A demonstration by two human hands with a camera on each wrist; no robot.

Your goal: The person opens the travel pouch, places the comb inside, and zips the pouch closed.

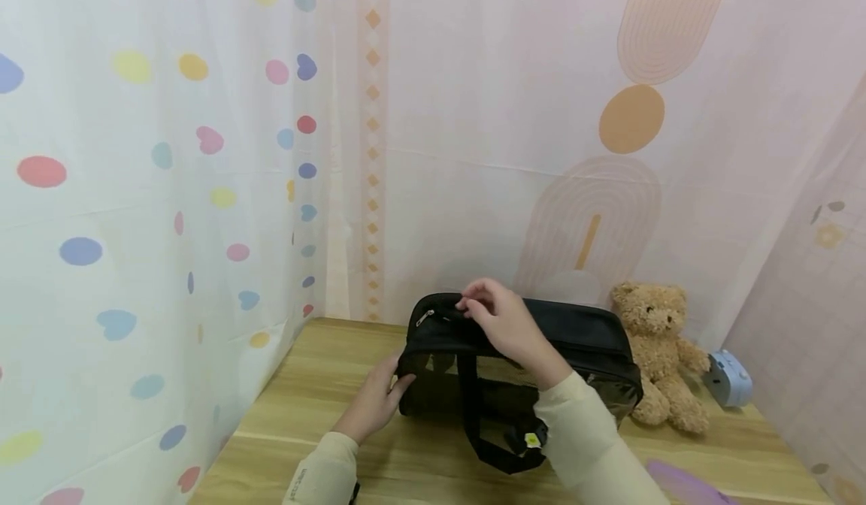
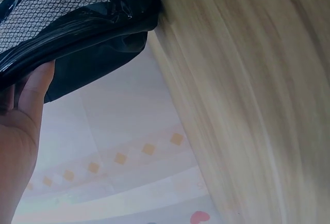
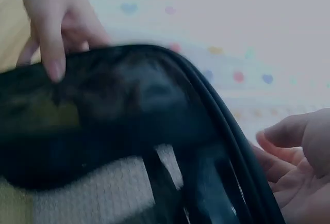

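Note:
A black zippered bag with see-through panels and mesh stands on the wooden table. My left hand grips its left end; in the left wrist view the thumb lies along the dark edge, and the fingers are mostly hidden behind it. Over the top left of the bag is my right hand, its fingers loosely bent close to the zipper, with nothing visible between them. A metal zipper pull lies left of those fingertips. The black carrying strap hangs down the front.
A brown teddy bear sits against the bag's right end, with a light blue boxy object beside it. Something purple and translucent lies near the front. Patterned curtains enclose the wooden table behind and at both sides.

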